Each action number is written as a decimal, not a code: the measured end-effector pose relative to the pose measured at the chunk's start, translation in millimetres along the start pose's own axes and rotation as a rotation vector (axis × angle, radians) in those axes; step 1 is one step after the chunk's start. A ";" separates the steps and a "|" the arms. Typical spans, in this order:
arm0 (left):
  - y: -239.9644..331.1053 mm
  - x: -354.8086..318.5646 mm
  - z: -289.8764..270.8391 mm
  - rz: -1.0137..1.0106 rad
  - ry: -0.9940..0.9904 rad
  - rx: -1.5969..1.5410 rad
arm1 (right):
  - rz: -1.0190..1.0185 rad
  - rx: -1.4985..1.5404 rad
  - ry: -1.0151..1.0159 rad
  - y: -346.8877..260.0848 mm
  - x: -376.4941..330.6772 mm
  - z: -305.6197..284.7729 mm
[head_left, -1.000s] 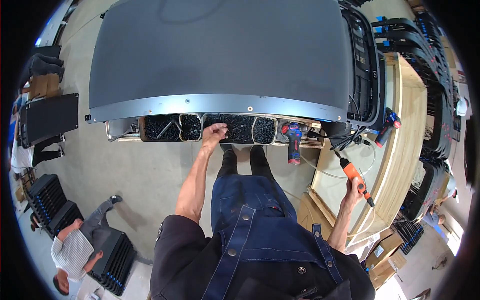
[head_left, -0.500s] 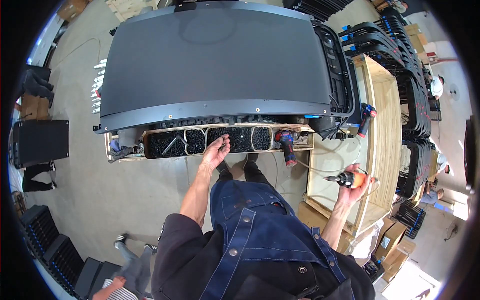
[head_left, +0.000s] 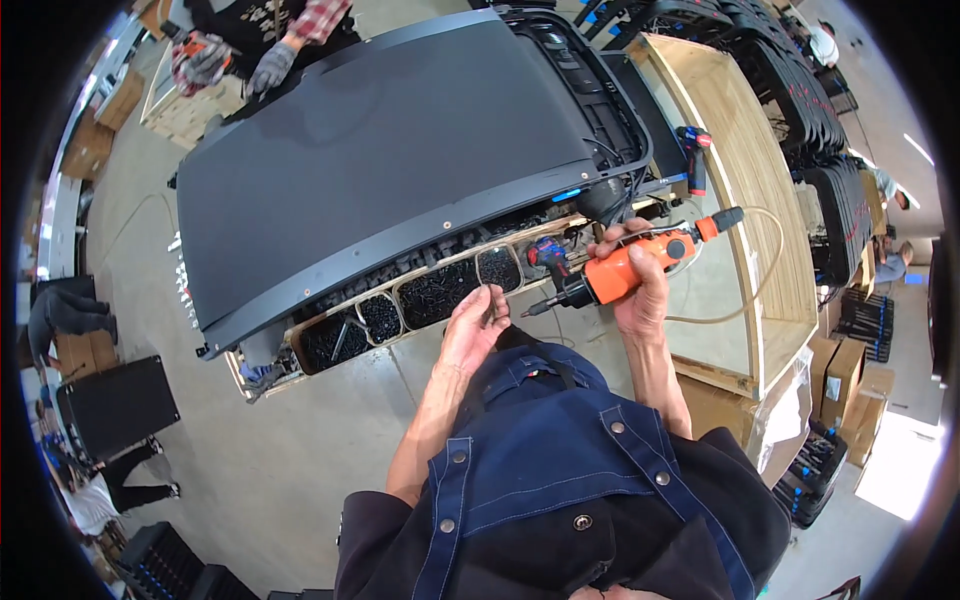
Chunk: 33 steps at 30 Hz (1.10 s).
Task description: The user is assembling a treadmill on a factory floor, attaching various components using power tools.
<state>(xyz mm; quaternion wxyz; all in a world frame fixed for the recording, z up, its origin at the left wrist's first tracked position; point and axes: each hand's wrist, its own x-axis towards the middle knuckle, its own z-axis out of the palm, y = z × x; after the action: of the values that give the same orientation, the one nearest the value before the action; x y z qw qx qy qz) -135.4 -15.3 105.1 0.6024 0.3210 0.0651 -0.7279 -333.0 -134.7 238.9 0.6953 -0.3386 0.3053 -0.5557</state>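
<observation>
In my right hand [head_left: 640, 285] is an orange air screwdriver [head_left: 622, 270], its hose trailing off the back end. The tool lies across in front of me, its bit pointing left toward my other hand, a small gap between them. The fingers of my left hand [head_left: 472, 330] are pinched together; small dark pieces that look like screws [head_left: 488, 309] show between them. Just beyond this hand run bins of black screws [head_left: 435, 295] in a narrow wooden tray. A large dark grey panel [head_left: 380, 150] with a rim of screw holes lies behind the tray.
A red and black cordless driver [head_left: 548, 256] sits at the tray's right end, partly behind the air tool. Another cordless driver [head_left: 695, 160] rests by a wooden crate [head_left: 745, 200]. Across the panel, a gloved co-worker's hand [head_left: 272, 70] is near its far edge. Cardboard boxes [head_left: 845, 375] stand right.
My view has turned, tilting the panel and tray. My left hand has drawn back from the screw bin. My right hand has brought the air screwdriver in close to it. A co-worker now shows beyond the panel.
</observation>
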 end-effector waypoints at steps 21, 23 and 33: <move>-44.2 83.0 122.3 -0.056 0.018 -0.062 | -0.126 0.086 0.073 -49.5 94.8 -82.4; -49.4 92.6 126.0 -0.083 0.011 -0.133 | -0.132 0.090 0.100 -51.1 101.8 -87.3; -63.3 133.7 173.7 -0.090 0.154 -0.350 | -0.303 -0.130 -0.032 -58.7 123.1 -80.3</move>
<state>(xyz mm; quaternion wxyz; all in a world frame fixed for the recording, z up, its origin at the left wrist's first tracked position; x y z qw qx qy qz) -270.2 -193.8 150.1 0.6090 0.2630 0.2508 -0.7050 -406.4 -274.8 233.6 0.5848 -0.4338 0.2750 -0.6279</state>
